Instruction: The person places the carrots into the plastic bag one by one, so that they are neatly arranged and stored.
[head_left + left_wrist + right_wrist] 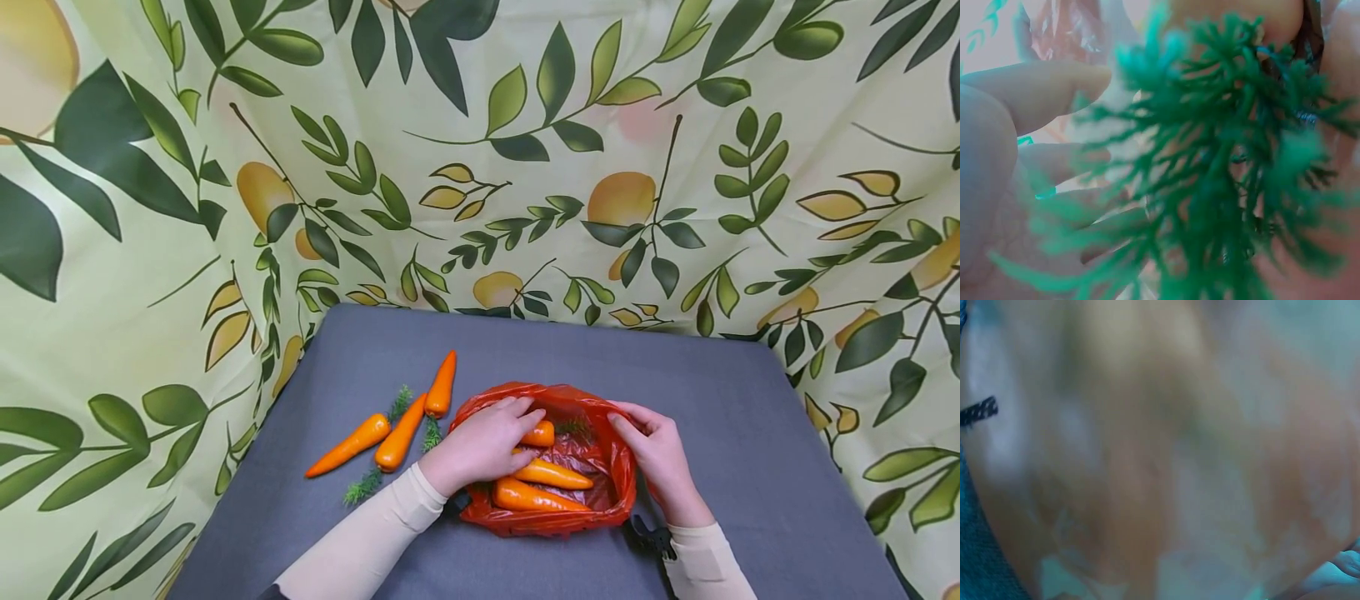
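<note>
Both hands are at the crinkled red plastic bag (555, 523): the right hand (660, 450) pinches its rim at 3 o'clock, while the left hand (486, 440) reaches over its rim at 9 o'clock, fingers loosely extended and grasping nothing that shows. Beyond, at 12 o'clock, hangs a pale fabric backdrop (450, 108) printed with green leaves and yellow fruit. The flat grey-blue counter (720, 400) carries the bag, its wide mouth facing up. Three glossy, tapered orange carrots show inside: one carrot (540, 434) near the centre, partly under the left hand, and a second carrot (553, 473) and third carrot (534, 497) toward 6 o'clock. Three outer carrots (441, 385) lie on the counter between 9 and 10 o'clock. Judged by this count, the work stands about midway: three in, three out, though the left hand could hide others. Feathery green tops (1210, 156) fill the left wrist view.
</note>
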A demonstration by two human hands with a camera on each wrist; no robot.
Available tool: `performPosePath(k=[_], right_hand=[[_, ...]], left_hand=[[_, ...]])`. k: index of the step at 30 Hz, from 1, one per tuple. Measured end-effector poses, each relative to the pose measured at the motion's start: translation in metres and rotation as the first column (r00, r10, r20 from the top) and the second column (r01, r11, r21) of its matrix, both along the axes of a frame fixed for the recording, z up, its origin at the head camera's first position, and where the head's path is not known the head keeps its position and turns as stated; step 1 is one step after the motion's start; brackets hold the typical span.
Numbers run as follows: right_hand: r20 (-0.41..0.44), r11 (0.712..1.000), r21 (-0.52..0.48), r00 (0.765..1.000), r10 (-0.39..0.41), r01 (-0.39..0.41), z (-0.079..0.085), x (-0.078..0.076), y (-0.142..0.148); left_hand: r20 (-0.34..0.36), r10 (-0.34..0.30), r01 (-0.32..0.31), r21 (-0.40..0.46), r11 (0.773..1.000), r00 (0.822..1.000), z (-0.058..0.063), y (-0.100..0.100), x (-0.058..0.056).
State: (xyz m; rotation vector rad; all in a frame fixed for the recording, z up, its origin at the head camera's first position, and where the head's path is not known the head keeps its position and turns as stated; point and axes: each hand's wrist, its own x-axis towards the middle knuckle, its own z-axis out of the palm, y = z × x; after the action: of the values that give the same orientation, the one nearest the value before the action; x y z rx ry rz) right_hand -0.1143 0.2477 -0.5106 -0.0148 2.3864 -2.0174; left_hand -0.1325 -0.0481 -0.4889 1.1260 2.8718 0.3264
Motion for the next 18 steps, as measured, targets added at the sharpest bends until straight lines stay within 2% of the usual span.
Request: performPosePath(k=[8, 18], right_hand=[[0.001, 1.000, -0.027, 1.000, 0.014, -0.014, 0.000, 0.000, 0.000], [-0.012, 1.000, -0.028, 1.000, 0.012, -0.012, -0.001, 0.000, 0.001]], left_hand=[[-0.064, 0.010, -0.010, 0.005, 1.000, 0.998, 0.005, -0.004, -0.003], [-0.033, 0.025, -0.023, 0.068, 0.997, 0.999, 0.019, -0.010, 0.000]])
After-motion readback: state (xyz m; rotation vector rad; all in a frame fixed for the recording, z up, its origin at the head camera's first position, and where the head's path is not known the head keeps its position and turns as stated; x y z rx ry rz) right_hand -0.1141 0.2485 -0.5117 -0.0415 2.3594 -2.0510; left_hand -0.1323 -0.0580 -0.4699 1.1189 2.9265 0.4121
